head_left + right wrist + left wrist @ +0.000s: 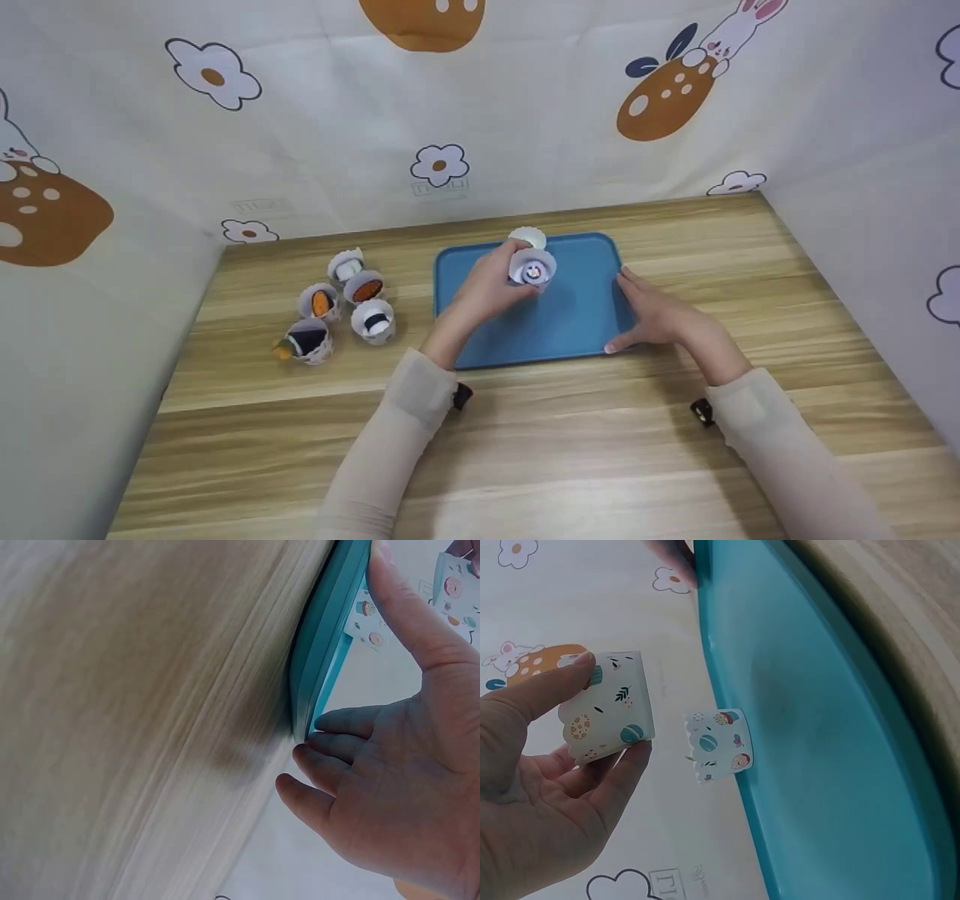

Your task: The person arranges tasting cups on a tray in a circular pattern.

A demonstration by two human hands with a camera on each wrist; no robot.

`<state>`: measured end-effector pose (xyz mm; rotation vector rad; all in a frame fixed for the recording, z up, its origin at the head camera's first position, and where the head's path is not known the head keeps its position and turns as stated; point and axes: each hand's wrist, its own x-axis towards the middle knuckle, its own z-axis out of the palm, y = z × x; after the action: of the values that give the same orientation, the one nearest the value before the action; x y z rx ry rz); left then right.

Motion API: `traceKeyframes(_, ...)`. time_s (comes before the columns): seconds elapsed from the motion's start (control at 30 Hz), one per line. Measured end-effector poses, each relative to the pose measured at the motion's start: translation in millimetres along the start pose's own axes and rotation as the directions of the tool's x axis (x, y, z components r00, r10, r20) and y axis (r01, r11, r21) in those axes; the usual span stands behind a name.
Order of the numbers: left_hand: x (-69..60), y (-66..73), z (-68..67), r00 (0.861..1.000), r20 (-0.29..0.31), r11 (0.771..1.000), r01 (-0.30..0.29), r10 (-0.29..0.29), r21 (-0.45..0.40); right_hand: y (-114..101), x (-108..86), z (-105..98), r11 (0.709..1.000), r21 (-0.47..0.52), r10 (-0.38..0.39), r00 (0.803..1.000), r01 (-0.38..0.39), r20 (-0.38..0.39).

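My left hand [491, 283] grips a white paper baking cup [609, 706] above the tray, thumb on one side and fingers on the other. A small round sushi roll piece [533, 272] sits inside that cup. Below, a blue tray [577, 315] lies on the table. Near its far edge stands a second paper cup [720, 744], partly behind the held one in the head view; its contents cannot be made out. At the tray's right side is my right hand [660, 311], fingers extended and touching the rim [322, 637].
Left of the tray, several paper cups [373, 322] hold toy sushi pieces, some orange-topped, some white with a black band. A patterned cloth [337, 135] hangs behind the wooden table [525, 450] and along both sides.
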<state>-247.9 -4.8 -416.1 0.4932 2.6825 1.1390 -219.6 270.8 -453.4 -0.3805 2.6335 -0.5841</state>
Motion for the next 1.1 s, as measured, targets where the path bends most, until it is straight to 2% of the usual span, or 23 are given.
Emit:
traceKeyframes(0.27,11.4,5.6,6.2,1.000,-0.010,1.000,0.028,-0.028,0.008,1.2,-0.1,0.5,1.000,0.008,0.018,1.000,-0.018,-0.002)
traceKeyframes(0.47,19.4,10.2,12.1,0.999,-0.022,0.999,0.025,-0.024,0.025,2.5,0.3,1.3,1.000,0.007,0.025,1.000,-0.025,0.003)
traceKeyframes(0.93,38.4,11.6,22.6,0.998,-0.047,0.995,0.048,-0.044,0.085,1.6,2.0,2.1,1.000,0.013,0.013,1.000,-0.012,-0.008)
traceKeyframes(1.1,46.3,13.7,26.1,0.997,-0.056,0.995,0.059,-0.055,0.074,2.7,2.2,2.9,1.000,0.012,0.018,1.000,-0.018,-0.008)
